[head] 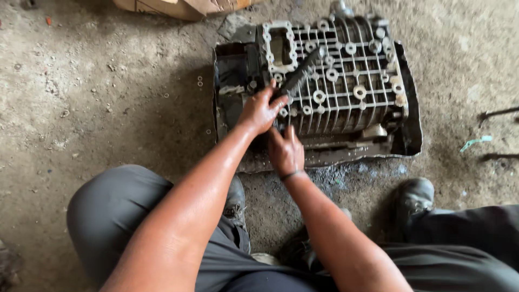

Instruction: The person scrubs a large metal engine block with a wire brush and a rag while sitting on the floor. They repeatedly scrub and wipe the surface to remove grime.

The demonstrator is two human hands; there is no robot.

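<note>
The left hand [259, 111] is clamped around a dark bar-like tool [300, 73] whose far end rests on the ribbed metal engine casing [346, 75], which lies in a dented metal tray [413, 130] on the dirt floor [108, 81], while the right hand [285, 151] presses flat against the casing's near edge, holding nothing. If the tool slips off the oily ribs under force, the left knuckles could strike the bolt bosses or the tray's sharp rim. The casing could also shift in the tray, since only one palm steadies it.
</note>
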